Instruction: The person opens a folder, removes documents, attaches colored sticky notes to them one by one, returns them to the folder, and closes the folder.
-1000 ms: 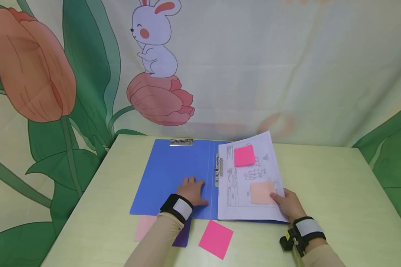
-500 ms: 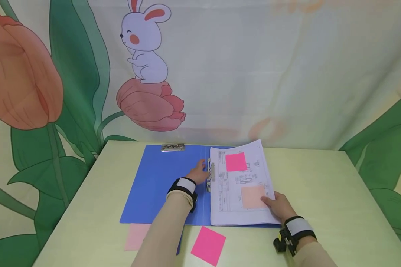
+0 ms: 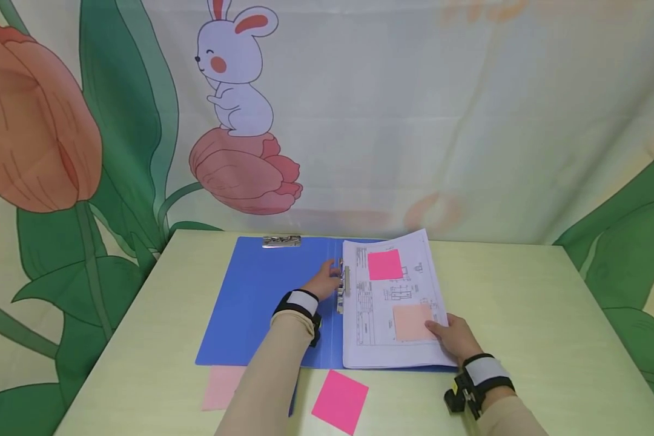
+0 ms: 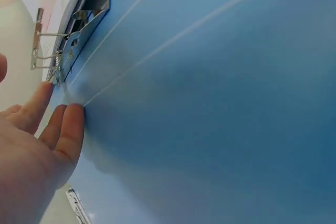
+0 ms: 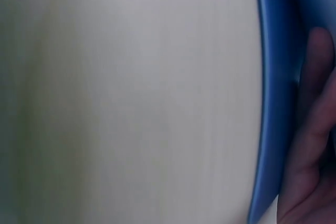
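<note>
A blue folder (image 3: 261,303) lies spread on the table, a stack of printed sheets (image 3: 376,354) on its right side. A bright pink sticky note (image 3: 384,264) and a peach one (image 3: 409,322) sit on the top sheet. My right hand (image 3: 456,337) grips the sheets' right edge, thumb on top near the peach note; in the right wrist view its fingers reach under the paper beside the folder's blue edge (image 5: 270,93). My left hand (image 3: 323,283) is at the metal lever clip (image 3: 343,284) along the spine. In the left wrist view one fingertip is right at the clip's end (image 4: 58,69).
A second metal clip (image 3: 281,241) sits at the folder's top left. In front of the folder lie a loose bright pink note (image 3: 340,402) and a pale pink note (image 3: 220,387), with a dark blue edge (image 3: 292,399) partly hidden by the left sleeve. A printed curtain (image 3: 360,121) hangs behind the table.
My left hand has moved from the folder's left cover up and right to the spine clip. The right hand keeps its hold on the sheets. The head view has shifted slightly.
</note>
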Demonstrator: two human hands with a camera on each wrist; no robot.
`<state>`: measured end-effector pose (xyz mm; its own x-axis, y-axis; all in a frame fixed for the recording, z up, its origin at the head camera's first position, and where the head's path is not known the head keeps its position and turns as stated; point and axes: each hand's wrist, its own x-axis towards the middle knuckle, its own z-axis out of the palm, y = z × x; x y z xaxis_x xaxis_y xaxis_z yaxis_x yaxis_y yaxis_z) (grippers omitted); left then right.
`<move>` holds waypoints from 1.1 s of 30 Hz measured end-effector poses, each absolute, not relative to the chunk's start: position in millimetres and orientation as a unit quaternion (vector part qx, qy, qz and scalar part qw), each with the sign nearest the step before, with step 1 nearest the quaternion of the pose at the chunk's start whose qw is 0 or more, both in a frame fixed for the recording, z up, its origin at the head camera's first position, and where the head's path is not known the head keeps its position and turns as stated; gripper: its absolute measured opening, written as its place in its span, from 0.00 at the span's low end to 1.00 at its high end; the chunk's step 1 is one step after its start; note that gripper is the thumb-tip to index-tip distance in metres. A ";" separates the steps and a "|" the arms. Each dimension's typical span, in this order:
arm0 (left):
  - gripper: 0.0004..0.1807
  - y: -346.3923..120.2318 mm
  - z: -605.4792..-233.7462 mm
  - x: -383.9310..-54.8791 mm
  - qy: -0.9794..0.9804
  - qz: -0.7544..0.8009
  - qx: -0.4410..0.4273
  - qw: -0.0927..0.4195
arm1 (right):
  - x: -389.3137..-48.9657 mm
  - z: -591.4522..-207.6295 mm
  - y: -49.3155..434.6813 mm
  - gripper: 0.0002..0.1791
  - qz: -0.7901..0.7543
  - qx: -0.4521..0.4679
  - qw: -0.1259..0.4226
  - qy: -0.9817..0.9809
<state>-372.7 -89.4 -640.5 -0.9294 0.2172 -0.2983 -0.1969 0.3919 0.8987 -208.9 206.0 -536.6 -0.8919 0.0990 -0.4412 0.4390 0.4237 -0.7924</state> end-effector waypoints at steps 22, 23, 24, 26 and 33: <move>0.26 -97.1 -555.3 -313.0 0.727 0.670 -0.032 0.149 | -209.7 -541.7 204.2 0.26 -0.509 0.163 0.167 0.828; 0.27 -97.7 -553.5 -311.3 0.730 0.666 -0.029 0.150 | -210.4 -542.4 205.2 0.26 -0.509 0.163 0.166 0.828; 0.28 -97.5 -541.0 -302.3 0.736 0.660 -0.021 0.149 | -210.9 -543.0 206.3 0.26 -0.508 0.164 0.166 0.829; 0.31 -94.6 -517.5 -288.0 0.765 0.624 -0.023 0.156 | -211.8 -544.1 208.4 0.26 -0.506 0.166 0.166 0.830; 0.20 -94.4 -509.6 -280.7 0.860 0.485 -0.021 0.155 | -212.0 -546.0 209.8 0.26 -0.502 0.169 0.165 0.832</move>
<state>-280.7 -94.4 -509.6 -0.9509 0.1141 -0.2876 -0.1871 0.5283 0.8282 -212.0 209.8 -546.0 -0.8880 0.1154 -0.4452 0.4476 0.4388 -0.7791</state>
